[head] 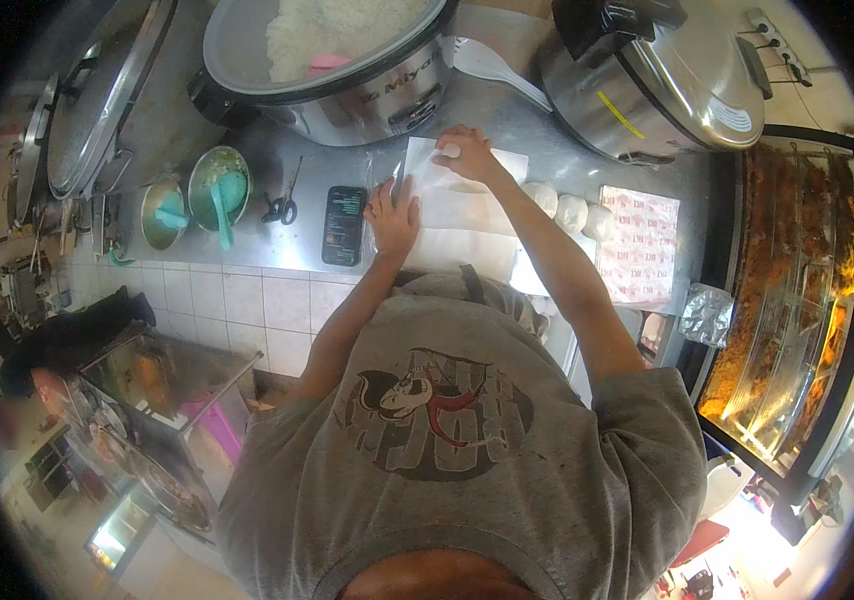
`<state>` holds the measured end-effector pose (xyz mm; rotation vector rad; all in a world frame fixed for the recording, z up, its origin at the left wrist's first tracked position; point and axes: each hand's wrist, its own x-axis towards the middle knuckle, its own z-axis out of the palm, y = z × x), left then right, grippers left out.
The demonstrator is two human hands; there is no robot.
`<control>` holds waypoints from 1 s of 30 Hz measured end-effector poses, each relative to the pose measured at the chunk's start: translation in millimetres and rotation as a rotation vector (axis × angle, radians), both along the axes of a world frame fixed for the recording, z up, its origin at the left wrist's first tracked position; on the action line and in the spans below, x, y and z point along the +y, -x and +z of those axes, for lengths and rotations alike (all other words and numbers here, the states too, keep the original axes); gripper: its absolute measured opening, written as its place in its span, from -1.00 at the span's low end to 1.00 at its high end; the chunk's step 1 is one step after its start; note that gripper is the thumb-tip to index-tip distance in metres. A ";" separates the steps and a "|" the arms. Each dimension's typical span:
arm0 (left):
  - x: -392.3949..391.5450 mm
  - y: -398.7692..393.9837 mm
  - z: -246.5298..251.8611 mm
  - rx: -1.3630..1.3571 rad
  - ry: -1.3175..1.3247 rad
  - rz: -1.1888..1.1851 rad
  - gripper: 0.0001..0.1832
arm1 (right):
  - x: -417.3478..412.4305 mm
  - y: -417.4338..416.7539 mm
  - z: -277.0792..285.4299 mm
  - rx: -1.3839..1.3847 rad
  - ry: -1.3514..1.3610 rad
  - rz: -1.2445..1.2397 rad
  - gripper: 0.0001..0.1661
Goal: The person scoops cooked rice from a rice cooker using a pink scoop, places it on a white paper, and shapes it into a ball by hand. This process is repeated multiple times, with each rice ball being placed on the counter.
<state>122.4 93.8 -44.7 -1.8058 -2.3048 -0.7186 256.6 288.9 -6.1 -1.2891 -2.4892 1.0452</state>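
My left hand (pixel 392 219) lies with its fingers spread at the left edge of white wrapping paper (pixel 464 217), beside a strip of clear plastic. A narrow dark strip (pixel 398 187) shows by its fingertips; what it is stays unclear. At the far edge of the paper, my right hand (pixel 467 154) has its fingers curled around something small and white (pixel 448 151), either a fold of paper or a small lump. Under my right forearm, several round white-wrapped bundles (pixel 571 214) sit in a row, partly covered by the arm. A phone (pixel 344 226) with a lit screen lies left of my left hand.
An open rice cooker (pixel 344 112) with white rice (pixel 337 37) stands behind the paper. Right of it are a white rice paddle (pixel 498 71) and a lidded cooker (pixel 652 82). Scissors (pixel 282 204), two metal bowls (pixel 221 187), printed paper sheets (pixel 638 244) and a lit glass display case (pixel 787 300) flank the workspace.
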 end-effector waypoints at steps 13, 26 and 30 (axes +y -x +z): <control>1.8 1.3 2.5 -0.166 0.044 0.108 -0.56 | 27.0 -37.9 17.7 -0.244 0.031 0.248 -0.72; -17.6 -41.6 34.8 0.020 0.265 -0.696 -0.28 | 11.3 -61.7 20.0 0.016 -0.217 0.287 -0.85; -12.6 -48.5 38.2 0.038 0.284 -0.686 -0.20 | -6.0 -69.3 26.7 0.108 -0.288 0.293 -0.90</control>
